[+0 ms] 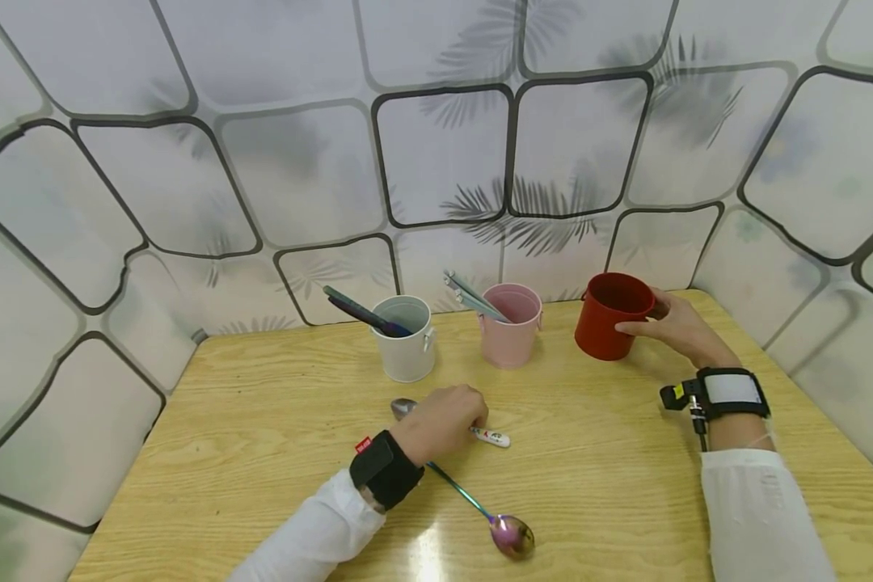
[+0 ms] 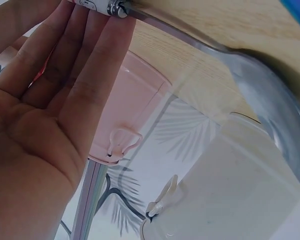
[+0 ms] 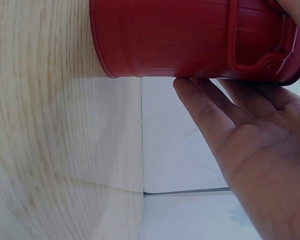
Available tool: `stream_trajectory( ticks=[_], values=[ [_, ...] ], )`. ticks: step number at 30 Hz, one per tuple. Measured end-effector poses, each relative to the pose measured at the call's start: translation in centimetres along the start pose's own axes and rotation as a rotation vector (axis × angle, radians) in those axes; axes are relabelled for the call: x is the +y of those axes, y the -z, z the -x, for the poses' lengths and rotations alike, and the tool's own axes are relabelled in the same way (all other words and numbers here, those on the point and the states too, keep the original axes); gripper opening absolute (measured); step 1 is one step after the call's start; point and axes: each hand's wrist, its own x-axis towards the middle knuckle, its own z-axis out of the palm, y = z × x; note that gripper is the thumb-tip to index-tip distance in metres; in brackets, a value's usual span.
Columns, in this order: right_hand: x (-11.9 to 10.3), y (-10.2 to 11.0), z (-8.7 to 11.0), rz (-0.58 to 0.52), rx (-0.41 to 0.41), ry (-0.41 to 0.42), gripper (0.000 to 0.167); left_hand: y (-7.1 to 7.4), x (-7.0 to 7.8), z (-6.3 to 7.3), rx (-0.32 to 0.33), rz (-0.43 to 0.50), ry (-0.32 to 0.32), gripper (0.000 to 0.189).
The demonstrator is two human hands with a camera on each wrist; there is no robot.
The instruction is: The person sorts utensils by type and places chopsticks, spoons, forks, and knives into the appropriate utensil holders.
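Observation:
My left hand pinches a metal spoon by its white patterned handle, low over the table. The silver bowl of this spoon points away from the fingers in the left wrist view. Beneath the left wrist lies a second spoon with a shiny purple and teal finish, partly hidden by that hand. At the back right my right hand grips a red bucket from its right side, thumb in front and fingers behind. The bucket stands upright, and its wire handle hangs down in the right wrist view.
A white bucket holding dark-handled utensils stands back left of centre. Right of it is a pink bucket with several pale, thin utensils. Patterned cloth walls rise behind and beside the wooden table.

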Motion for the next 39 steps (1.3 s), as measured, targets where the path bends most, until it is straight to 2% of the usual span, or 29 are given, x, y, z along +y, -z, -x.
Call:
stream_trajectory(
  ticks=[8, 12, 20, 23, 30, 35, 39],
  values=[
    [-0.1, 0.0, 0.1, 0.003, 0.000, 0.003, 0.086, 0.0, -0.1, 0.0, -0.003, -0.036, -0.034, 0.018],
    [-0.1, 0.0, 0.1, 0.001, 0.003, 0.008, 0.086, 0.3, 0.1, -0.1, 0.026, -0.032, -0.082, 0.012],
    [0.1, 0.0, 0.0, -0.005, -0.001, 0.009, 0.086, 1.1, 1.2, -0.5, 0.108, 0.052, -0.196, 0.002],
    [0.1, 0.0, 0.0, -0.004, -0.001, 0.006, 0.086, 1.5, 1.9, -0.6, 0.151, 0.087, -0.222, 0.006],
    [0.2, -0.1, -0.3, -0.011, 0.000, 0.007, 0.087, 3.6, 3.7, -1.2, 0.273, 0.210, -0.297, 0.012],
    [0.1, -0.1, -0.3, -0.001, 0.001, 0.008, 0.087, 5.0, 4.7, -2.6, 0.406, 0.320, -0.397, 0.013],
    [0.1, 0.0, -0.1, 0.009, 0.007, 0.014, 0.087, 6.7, 5.6, -4.2, 0.525, 0.393, -0.465, 0.012]
  ],
)
